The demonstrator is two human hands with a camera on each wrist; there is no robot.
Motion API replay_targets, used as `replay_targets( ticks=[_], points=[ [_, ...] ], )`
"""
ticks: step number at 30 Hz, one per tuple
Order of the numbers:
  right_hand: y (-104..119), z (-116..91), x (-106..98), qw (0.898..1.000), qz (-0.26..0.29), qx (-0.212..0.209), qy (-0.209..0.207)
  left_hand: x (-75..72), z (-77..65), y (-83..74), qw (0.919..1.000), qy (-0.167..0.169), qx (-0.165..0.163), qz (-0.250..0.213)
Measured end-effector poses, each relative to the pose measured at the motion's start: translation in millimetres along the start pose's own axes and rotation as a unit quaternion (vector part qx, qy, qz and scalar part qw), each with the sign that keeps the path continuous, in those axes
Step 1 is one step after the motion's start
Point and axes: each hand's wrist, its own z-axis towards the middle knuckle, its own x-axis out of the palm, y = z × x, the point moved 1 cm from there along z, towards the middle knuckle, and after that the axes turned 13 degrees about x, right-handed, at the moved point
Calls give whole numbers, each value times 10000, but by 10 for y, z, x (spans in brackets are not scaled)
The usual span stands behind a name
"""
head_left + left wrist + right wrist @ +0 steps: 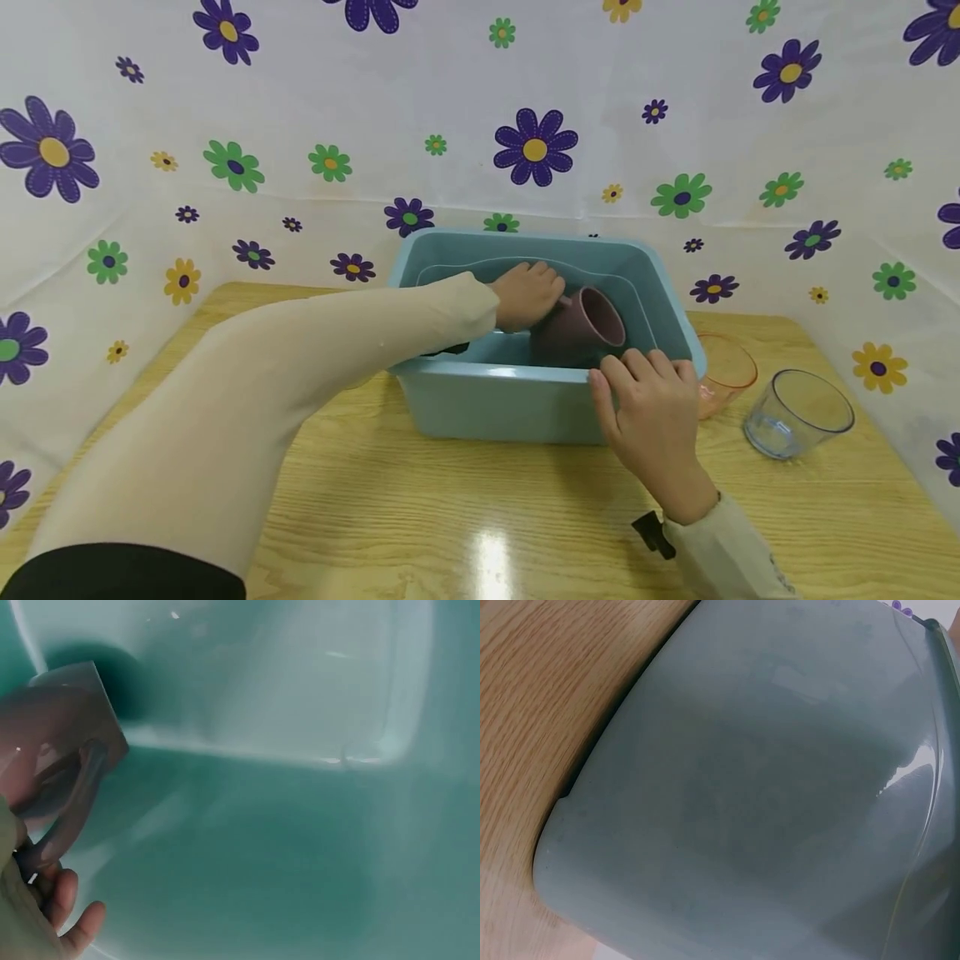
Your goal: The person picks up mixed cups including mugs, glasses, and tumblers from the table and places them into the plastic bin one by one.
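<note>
A mauve mug point(573, 329) lies tilted inside the light blue plastic tub point(510, 408), its mouth toward the right. My left hand point(527, 296) reaches into the tub and holds the mug by its handle. In the left wrist view the fingers point(64, 896) curl at the handle point(75, 810), and part of the mug lies beyond the frame's edge. With fingers bent over the front rim near its right corner, my right hand point(656, 417) grips the tub. The right wrist view shows only the tub's outer wall point(742, 787), not the hand.
An orange-tinted clear glass point(726, 375) stands at the tub's right side, partly hidden by it. To its right is a bluish clear glass point(798, 417). The wooden table point(420, 517) meets a flower-patterned cloth point(450, 100) behind and at the sides.
</note>
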Motion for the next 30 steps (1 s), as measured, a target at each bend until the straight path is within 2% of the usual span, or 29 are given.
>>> replay_targets(
  ticks=[3, 6, 10, 16, 20, 28, 30],
  points=[
    [-1, -3, 7, 10000, 21, -3, -12, -37, 30, -28, 9992, 173, 72, 345],
    [-1, -3, 9, 10000, 23, -3, -21, -84, 50, -46, 9983, 378, 83, 428],
    [-2, -1, 2, 10000, 5, -2, -35, -117, 47, -52, 9974, 448, 173, 531],
    [-8, 4, 7, 10000, 15, -26, -77, -71, 26, -7, 9991, 283, 231, 193],
    [-14, 6, 7, 9999, -7, -31, -95, -45, 15, 23, 9992, 345, 223, 2],
    [-17, 0, 9, 10000, -35, 10, -2, -61, 29, 36, 9981, 599, 149, 88],
    [-18, -3, 10, 10000, -66, 23, 71, -88, 24, 31, 9976, 598, 208, 267]
  ],
)
